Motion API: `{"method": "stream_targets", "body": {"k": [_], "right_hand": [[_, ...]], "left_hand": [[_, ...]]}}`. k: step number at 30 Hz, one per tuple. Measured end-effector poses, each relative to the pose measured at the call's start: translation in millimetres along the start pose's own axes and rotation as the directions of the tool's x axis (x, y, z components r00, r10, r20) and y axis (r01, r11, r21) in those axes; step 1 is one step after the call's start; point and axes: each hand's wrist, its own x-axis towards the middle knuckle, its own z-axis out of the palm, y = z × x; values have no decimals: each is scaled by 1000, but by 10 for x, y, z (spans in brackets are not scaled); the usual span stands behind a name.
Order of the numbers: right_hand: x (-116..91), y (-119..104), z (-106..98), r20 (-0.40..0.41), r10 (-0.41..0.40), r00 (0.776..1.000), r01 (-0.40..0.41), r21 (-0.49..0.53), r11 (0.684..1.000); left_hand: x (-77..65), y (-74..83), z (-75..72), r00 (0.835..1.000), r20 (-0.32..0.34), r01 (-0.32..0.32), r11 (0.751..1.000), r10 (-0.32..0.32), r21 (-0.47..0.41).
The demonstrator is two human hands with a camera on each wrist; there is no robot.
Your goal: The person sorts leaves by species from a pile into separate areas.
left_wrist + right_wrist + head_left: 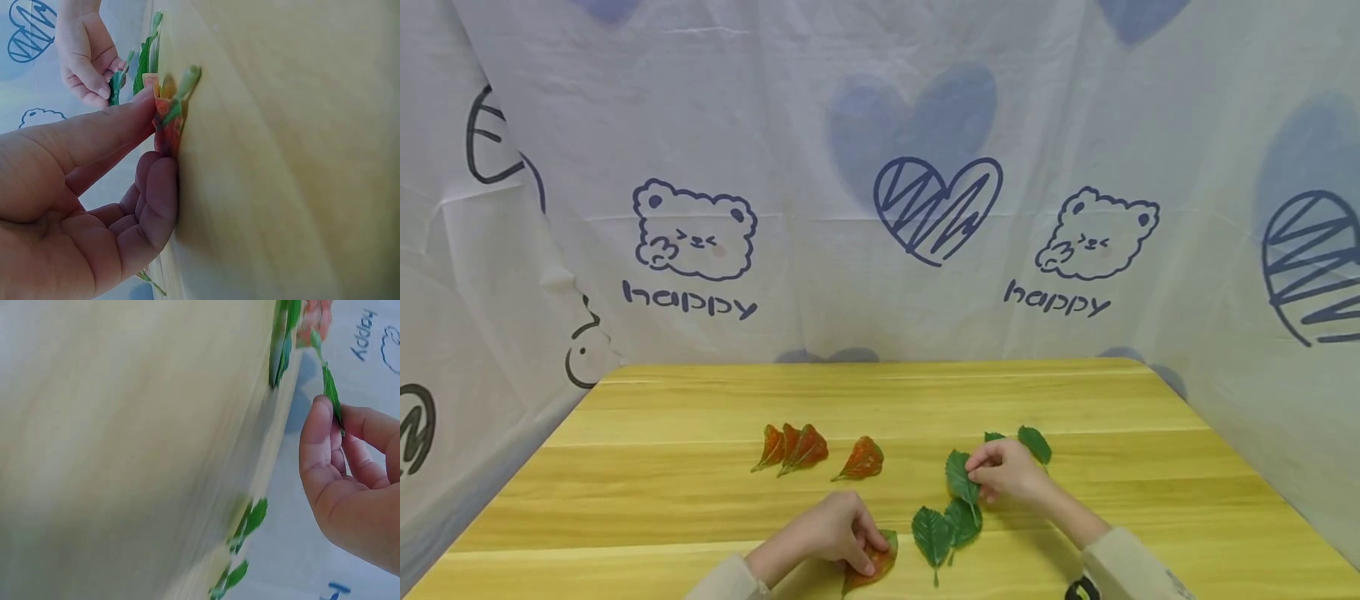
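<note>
Near the table's front edge my left hand (842,531) pinches a red-orange leaf (880,571) with a green tip. In the left wrist view that leaf (169,122) is bent between thumb and fingers, close against the tabletop. My right hand (1009,471) pinches a green leaf (958,473) by its edge, its stem pointing down towards the front. The right wrist view shows this leaf (331,390) between thumb and forefinger, raised over the table. Just in front of it lie two green leaves, one (932,533) overlapping the other (963,521).
Three overlapping red leaves (805,448) lie at the left, with another red leaf (861,458) to their right. Behind my right hand are two green leaves, one (1035,443) in plain sight, the other (993,436) partly hidden. A printed cloth (820,275) hangs behind the wooden table (662,500).
</note>
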Motion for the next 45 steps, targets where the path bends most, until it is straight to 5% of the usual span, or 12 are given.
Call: {"method": "stream_targets", "body": {"k": [9,20,45], "right_hand": [[18,116,-214,-125,81,989,-77,42,996],[29,235,-405,-297,150,943,-147,30,989],[28,446,-882,-403,142,904,-227,-172,959]], "left_hand": [[9,5,8,1000,-4,10,1000,-10,5],[-5,22,6,1000,-6,21,1000,-21,-5],[-14,36,2,1000,-6,22,1000,-22,-10]]}}
